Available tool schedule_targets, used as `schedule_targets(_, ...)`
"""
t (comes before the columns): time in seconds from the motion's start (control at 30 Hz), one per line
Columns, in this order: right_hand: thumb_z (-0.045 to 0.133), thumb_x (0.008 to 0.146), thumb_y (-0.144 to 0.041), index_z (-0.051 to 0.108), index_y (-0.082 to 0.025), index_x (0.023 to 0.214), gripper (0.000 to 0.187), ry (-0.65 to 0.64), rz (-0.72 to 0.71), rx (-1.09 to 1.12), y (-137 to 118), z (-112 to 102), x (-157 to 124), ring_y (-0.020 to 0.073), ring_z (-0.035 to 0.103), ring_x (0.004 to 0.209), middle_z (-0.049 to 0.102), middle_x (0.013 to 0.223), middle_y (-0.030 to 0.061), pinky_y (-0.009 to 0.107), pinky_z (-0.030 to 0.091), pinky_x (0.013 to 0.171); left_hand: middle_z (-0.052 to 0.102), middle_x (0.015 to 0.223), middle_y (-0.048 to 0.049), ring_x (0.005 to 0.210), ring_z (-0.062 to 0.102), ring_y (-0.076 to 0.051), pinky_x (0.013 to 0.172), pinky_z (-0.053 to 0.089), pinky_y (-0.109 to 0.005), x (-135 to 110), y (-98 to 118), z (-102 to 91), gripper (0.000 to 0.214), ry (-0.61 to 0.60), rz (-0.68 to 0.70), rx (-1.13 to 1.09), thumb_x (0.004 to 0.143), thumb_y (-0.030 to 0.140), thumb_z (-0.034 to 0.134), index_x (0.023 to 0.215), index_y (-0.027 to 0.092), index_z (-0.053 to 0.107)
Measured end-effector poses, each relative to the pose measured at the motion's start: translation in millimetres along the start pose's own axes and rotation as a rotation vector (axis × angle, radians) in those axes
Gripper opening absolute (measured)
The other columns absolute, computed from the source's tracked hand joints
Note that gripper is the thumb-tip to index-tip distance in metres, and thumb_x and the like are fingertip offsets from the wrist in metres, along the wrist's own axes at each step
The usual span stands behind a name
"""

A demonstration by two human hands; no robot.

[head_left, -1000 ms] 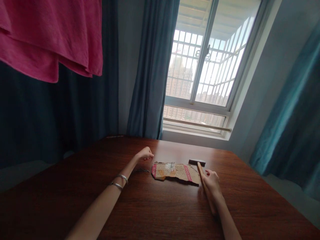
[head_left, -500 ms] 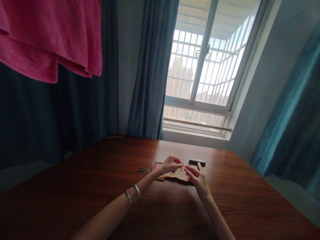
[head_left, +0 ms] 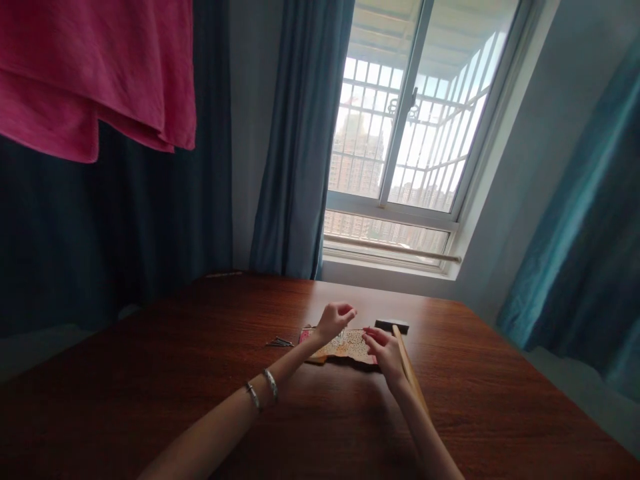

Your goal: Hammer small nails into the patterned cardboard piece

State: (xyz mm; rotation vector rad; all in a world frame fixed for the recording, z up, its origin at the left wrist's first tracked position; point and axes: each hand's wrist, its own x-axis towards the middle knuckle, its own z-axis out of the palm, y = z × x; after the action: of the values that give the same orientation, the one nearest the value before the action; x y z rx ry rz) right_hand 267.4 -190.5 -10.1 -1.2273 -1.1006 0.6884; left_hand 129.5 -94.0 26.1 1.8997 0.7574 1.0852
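Note:
My left hand (head_left: 338, 321) is raised over the far side of a dotted, pale board (head_left: 350, 347) with pink ends. Its fingertips are pinched together, and what they hold, if anything, is too small to make out. My right hand (head_left: 384, 349) hovers by the board's right end, fingers loosely curved with the tips a little apart. Just beyond it lies a hammer (head_left: 409, 367), its dark head pointing away and its wooden handle running back beside my right wrist. To the left of the board sit several thin nails (head_left: 280, 342) in a small pile.
Everything rests on a brown wooden table (head_left: 200, 373). A barred window (head_left: 395, 133) and blue curtains (head_left: 295, 147) stand behind it. A pink cloth (head_left: 125, 73) hangs at the upper left.
My left hand has lifted up and away from my right hand, so their fingertips are apart. The thin nail seen between them earlier no longer shows clearly. The view has shifted slightly.

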Motion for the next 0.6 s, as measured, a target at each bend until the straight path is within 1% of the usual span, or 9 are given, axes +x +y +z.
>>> schedule_targets(0.07, 0.067, 0.065, -0.04, 0.069, -0.011, 0.088, 0.037, -0.007, -0.016, -0.025, 6, 8, 12, 0.0205, 0.062, 0.07, 0.07, 0.082, 0.0105, 0.024, 0.046, 0.048, 0.058, 0.063, -0.002, 0.054, 0.051, -0.01, 0.048, 0.039, -0.02, 10, -13, -7.1, 0.036, 0.106, -0.051, -0.131, 0.075, 0.043, 0.049, 0.079, 0.011, 0.065)
schedule_targets(0.13, 0.064, 0.066, -0.039, 0.069, -0.011, 0.087, 0.035, -0.021, -0.043, -0.064, 15, 16, 25, 0.0209, 0.062, 0.069, 0.07, 0.08, 0.0105, 0.025, 0.047, 0.047, 0.059, 0.068, -0.0037, 0.061, 0.055, -0.012, 0.055, 0.044, -0.023, 15, -29, -9.2, 0.037, 0.141, -0.092, -0.256, 0.075, 0.042, 0.048, 0.083, 0.01, 0.064)
schedule_targets(0.23, 0.061, 0.068, -0.038, 0.07, -0.013, 0.086, 0.033, -0.026, -0.08, -0.137, 31, 26, 40, 0.0212, 0.064, 0.069, 0.071, 0.08, 0.0096, 0.027, 0.049, 0.051, 0.061, 0.078, -0.0068, 0.071, 0.059, -0.015, 0.066, 0.047, -0.027, 14, -51, -4.2, 0.041, 0.091, -0.166, -0.402, 0.076, 0.045, 0.048, 0.092, 0.01, 0.062)
schedule_targets(0.3, 0.059, 0.069, -0.037, 0.07, -0.014, 0.085, 0.03, -0.024, -0.107, -0.176, 40, 29, 47, 0.0213, 0.064, 0.071, 0.071, 0.081, 0.0087, 0.029, 0.05, 0.056, 0.062, 0.083, -0.0086, 0.075, 0.059, -0.017, 0.069, 0.047, -0.029, 11, -60, 0.7, 0.044, 0.043, -0.198, -0.43, 0.076, 0.047, 0.049, 0.096, 0.009, 0.059)
schedule_targets(0.4, 0.058, 0.07, -0.035, 0.07, -0.016, 0.082, 0.026, -0.025, -0.156, -0.204, 50, 31, 51, 0.0208, 0.065, 0.073, 0.072, 0.081, 0.0079, 0.031, 0.051, 0.067, 0.061, 0.087, -0.0095, 0.081, 0.059, -0.018, 0.07, 0.046, -0.028, 7, -65, 5.4, 0.047, -0.015, -0.208, -0.404, 0.075, 0.048, 0.051, 0.101, 0.009, 0.057)
schedule_targets(0.47, 0.057, 0.071, -0.034, 0.07, -0.016, 0.082, 0.025, -0.023, -0.184, -0.219, 53, 31, 50, 0.0205, 0.065, 0.074, 0.072, 0.081, 0.0077, 0.031, 0.05, 0.071, 0.061, 0.089, -0.009, 0.081, 0.058, -0.017, 0.069, 0.045, -0.027, 5, -67, 6.4, 0.048, -0.044, -0.194, -0.373, 0.074, 0.046, 0.053, 0.104, 0.01, 0.056)
schedule_targets(0.6, 0.055, 0.074, -0.034, 0.07, -0.017, 0.084, 0.025, -0.065, -0.222, -0.247, 52, 31, 47, 0.0205, 0.065, 0.076, 0.072, 0.082, 0.0072, 0.03, 0.049, 0.071, 0.063, 0.085, -0.0069, 0.076, 0.057, -0.016, 0.067, 0.042, -0.025, 6, -73, 7.7, 0.046, -0.09, -0.157, -0.322, 0.072, 0.043, 0.057, 0.104, 0.01, 0.055)
